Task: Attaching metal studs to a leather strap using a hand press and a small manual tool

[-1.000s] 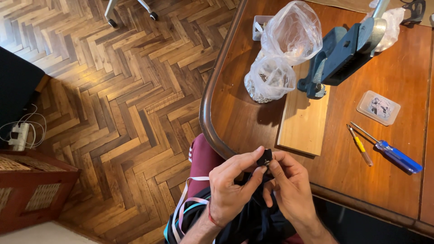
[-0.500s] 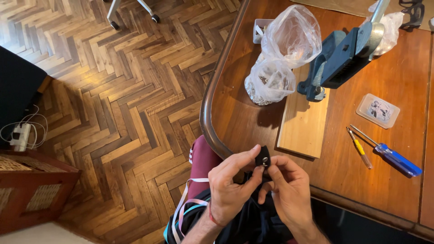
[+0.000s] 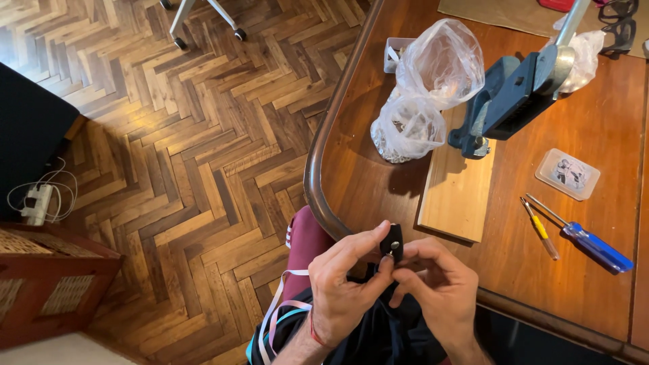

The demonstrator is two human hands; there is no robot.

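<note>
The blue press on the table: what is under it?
The blue press stands on a pale wooden board, which lies on the table. The board's far end is covered by the press and the plastic bags, so it cannot be seen.

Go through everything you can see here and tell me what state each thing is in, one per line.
Left hand: fingers pinching the small black piece.
Right hand: fingers on the same piece.
Small black piece: held above the lap, metal stud showing.
Blue hand press: standing on the wooden board.
Plastic bags: bunched shut on the table.
Blue screwdriver: lying flat.
Yellow screwdriver: lying flat.
Clear box: lid shut.
</note>
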